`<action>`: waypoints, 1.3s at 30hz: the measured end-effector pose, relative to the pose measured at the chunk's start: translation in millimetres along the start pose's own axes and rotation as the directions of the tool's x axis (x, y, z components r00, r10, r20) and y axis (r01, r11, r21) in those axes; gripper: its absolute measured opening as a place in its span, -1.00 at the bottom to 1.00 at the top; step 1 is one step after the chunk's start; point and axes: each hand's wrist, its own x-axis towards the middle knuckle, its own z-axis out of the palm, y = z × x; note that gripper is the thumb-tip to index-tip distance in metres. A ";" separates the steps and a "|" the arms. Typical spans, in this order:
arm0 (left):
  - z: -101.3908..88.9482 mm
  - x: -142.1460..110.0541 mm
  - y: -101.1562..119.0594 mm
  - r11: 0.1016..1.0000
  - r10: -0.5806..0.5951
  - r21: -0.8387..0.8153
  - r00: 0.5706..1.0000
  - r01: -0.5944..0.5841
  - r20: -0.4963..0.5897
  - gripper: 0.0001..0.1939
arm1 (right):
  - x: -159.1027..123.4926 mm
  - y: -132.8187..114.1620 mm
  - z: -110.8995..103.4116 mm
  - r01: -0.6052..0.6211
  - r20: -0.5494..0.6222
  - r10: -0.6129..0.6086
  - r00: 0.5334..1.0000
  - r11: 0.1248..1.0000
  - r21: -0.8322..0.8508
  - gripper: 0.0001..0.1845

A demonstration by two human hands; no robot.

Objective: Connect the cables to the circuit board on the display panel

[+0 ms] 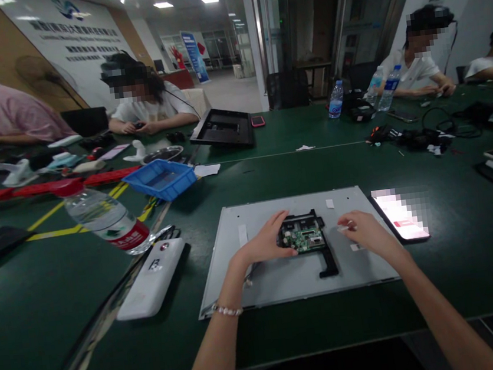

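A flat grey metal panel lies on the table in front of me. On it sits a green circuit board in a black plastic bracket. My left hand spans the left side of the board, thumb at the near edge and fingers at the far edge, gripping it. To the right of the board, my right hand is pinched just above the panel. A small whitish piece, perhaps tape, shows at its fingertips. White stickers lie on the panel, and a thin cable runs near my left wrist.
Left of the panel are a white power bank and a tilted water bottle. A lit phone lies at right. Farther back are a blue plastic tray and a black frame. Several people sit around the table.
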 end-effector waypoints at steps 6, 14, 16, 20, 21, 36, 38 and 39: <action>2.0 -0.4 -4.2 1.000 -0.001 0.001 1.000 0.001 0.006 0.05 | -9.9 10.7 -4.4 -0.038 -0.017 0.039 0.999 0.998 0.049 -0.80; 0.2 -1.0 1.5 1.000 -0.010 -0.004 1.000 0.010 0.007 0.06 | -9.4 30.9 -4.9 0.042 -0.092 -0.049 0.995 0.996 -0.077 -0.81; 0.0 -0.9 1.6 1.000 -0.005 -0.007 1.000 0.005 0.001 0.06 | 3.6 26.6 -7.2 0.074 -0.094 -0.084 0.992 0.992 -0.101 -0.76; -0.1 -1.0 0.6 1.000 -0.018 -0.003 1.000 0.018 0.019 0.06 | 38.7 19.7 -4.5 0.163 -0.046 -0.173 0.984 0.972 -0.167 -0.68; -0.2 -1.1 0.4 1.000 -0.024 -0.001 0.999 0.024 0.025 0.06 | 46.4 19.4 -2.0 0.177 -0.030 -0.185 0.982 0.966 -0.187 -0.69; 0.6 -0.3 1.3 1.000 -0.023 -0.015 0.999 0.023 0.026 0.07 | 56.1 -2.1 13.7 0.140 -0.170 -0.198 0.965 0.942 -0.305 -0.69; 0.6 -0.2 1.4 0.999 -0.027 -0.029 0.999 0.028 0.028 0.09 | 52.2 -1.8 13.8 0.133 -0.161 -0.194 0.968 0.936 -0.326 -0.69; 0.5 -0.3 1.6 0.999 -0.031 -0.035 0.999 0.032 0.029 0.10 | 49.8 -0.4 13.7 0.138 -0.143 -0.194 0.971 0.935 -0.328 -0.69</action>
